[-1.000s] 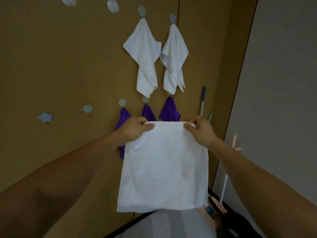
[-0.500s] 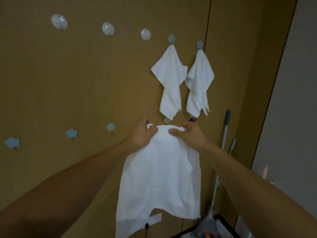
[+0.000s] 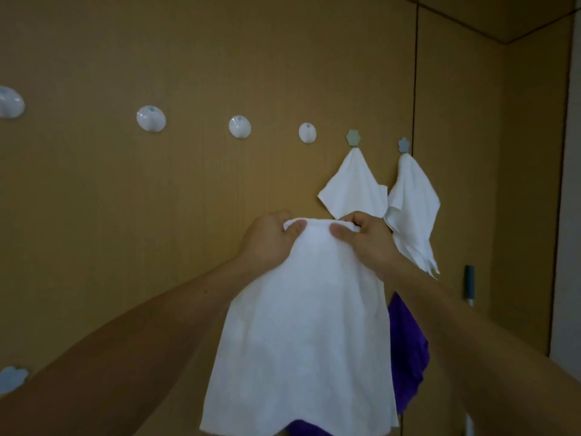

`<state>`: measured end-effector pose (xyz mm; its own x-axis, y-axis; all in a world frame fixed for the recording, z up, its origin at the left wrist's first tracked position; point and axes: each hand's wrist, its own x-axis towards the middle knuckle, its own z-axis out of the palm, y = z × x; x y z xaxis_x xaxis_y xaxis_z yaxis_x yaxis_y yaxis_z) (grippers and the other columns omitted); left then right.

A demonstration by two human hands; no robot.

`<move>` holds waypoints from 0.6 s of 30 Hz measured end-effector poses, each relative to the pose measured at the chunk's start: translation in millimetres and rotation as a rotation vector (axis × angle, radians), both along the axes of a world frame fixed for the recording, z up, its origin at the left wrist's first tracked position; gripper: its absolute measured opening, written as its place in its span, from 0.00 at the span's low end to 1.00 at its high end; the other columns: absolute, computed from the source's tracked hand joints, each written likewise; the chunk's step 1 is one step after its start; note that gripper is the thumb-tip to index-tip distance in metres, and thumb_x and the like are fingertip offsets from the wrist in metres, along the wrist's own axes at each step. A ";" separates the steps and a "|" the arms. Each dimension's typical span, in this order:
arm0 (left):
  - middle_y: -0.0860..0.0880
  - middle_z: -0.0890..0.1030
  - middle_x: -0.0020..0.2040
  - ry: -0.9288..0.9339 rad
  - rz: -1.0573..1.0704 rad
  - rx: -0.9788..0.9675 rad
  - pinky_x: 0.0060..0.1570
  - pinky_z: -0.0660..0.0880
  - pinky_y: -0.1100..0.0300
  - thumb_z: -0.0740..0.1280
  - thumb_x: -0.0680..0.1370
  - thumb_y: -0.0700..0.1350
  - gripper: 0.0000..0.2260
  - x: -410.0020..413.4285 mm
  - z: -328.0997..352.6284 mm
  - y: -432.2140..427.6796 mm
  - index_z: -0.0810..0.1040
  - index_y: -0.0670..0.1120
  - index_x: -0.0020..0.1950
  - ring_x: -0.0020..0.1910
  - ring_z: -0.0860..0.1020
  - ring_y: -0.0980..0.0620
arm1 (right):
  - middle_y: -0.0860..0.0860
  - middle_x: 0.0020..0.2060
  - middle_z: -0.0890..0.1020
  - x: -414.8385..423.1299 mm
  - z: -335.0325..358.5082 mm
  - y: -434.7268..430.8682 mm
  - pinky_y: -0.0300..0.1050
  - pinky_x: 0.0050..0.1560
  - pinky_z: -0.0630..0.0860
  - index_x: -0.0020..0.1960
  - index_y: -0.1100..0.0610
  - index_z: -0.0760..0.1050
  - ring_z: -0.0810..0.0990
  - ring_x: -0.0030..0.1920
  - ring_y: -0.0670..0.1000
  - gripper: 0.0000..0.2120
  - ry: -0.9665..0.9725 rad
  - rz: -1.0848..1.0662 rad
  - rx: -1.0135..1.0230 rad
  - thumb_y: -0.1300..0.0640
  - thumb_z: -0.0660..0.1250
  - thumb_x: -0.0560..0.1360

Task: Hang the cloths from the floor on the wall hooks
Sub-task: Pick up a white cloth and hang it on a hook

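A white cloth (image 3: 301, 335) hangs in front of the brown wall, bunched along its top edge. My left hand (image 3: 267, 240) grips that edge on the left and my right hand (image 3: 367, 240) grips it on the right, thumbs toward me. Above them a row of round white hooks runs along the wall; the nearest bare one (image 3: 307, 132) is up and left of my hands. Two white cloths hang to the right, one (image 3: 355, 190) from a grey flower hook (image 3: 353, 138), the other (image 3: 412, 209) from a blue flower hook (image 3: 403, 144).
More round white hooks (image 3: 240, 127) (image 3: 151, 118) continue to the left. A purple cloth (image 3: 407, 347) hangs behind the held cloth. A blue flower hook (image 3: 12, 377) sits low left. A mop handle (image 3: 469, 284) leans at the right by a grey wall.
My hands have risen with the white cloth and drawn closer together, bunching its top edge. The view has tilted upward, showing more of the upper hook row.
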<state>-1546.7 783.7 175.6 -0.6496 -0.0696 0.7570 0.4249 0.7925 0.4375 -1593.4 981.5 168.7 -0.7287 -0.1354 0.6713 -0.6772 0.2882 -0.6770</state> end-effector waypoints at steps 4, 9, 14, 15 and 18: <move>0.50 0.79 0.40 0.119 0.064 -0.062 0.41 0.73 0.56 0.61 0.80 0.54 0.11 -25.4 35.8 -7.0 0.75 0.48 0.44 0.41 0.77 0.47 | 0.45 0.43 0.81 -28.6 36.3 -21.9 0.45 0.48 0.76 0.44 0.50 0.77 0.80 0.46 0.47 0.05 0.081 -0.042 -0.048 0.49 0.69 0.74; 0.53 0.76 0.39 0.212 0.187 -0.080 0.36 0.68 0.58 0.58 0.80 0.55 0.10 -64.1 83.0 -12.1 0.73 0.51 0.46 0.40 0.76 0.49 | 0.45 0.33 0.77 -73.1 82.5 -43.0 0.46 0.40 0.72 0.36 0.49 0.72 0.76 0.37 0.47 0.10 0.130 -0.071 -0.167 0.47 0.69 0.72; 0.53 0.77 0.39 0.289 0.270 -0.130 0.33 0.65 0.58 0.56 0.80 0.55 0.11 -107.0 136.0 -11.2 0.73 0.51 0.45 0.39 0.76 0.50 | 0.49 0.38 0.80 -124.2 138.7 -53.6 0.52 0.46 0.76 0.40 0.53 0.74 0.79 0.42 0.52 0.08 0.167 -0.060 -0.233 0.48 0.69 0.71; 0.52 0.77 0.40 0.309 0.289 -0.138 0.35 0.66 0.58 0.57 0.80 0.55 0.11 -116.5 148.0 -9.5 0.73 0.50 0.46 0.40 0.75 0.50 | 0.50 0.39 0.80 -134.4 151.5 -54.5 0.52 0.47 0.77 0.41 0.54 0.75 0.80 0.43 0.53 0.09 0.174 -0.060 -0.252 0.49 0.69 0.70; 0.51 0.76 0.43 0.348 0.359 -0.171 0.40 0.67 0.57 0.57 0.80 0.54 0.12 -146.3 182.0 -5.6 0.75 0.48 0.48 0.42 0.74 0.48 | 0.52 0.41 0.82 -166.9 187.4 -57.3 0.51 0.46 0.78 0.40 0.54 0.75 0.81 0.44 0.55 0.08 0.187 -0.040 -0.307 0.49 0.70 0.69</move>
<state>-1693.0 778.1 357.6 -0.3154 -0.0981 0.9439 0.2104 0.9627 0.1704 -1760.3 924.2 356.1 -0.5899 0.1194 0.7986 -0.7899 0.1198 -0.6014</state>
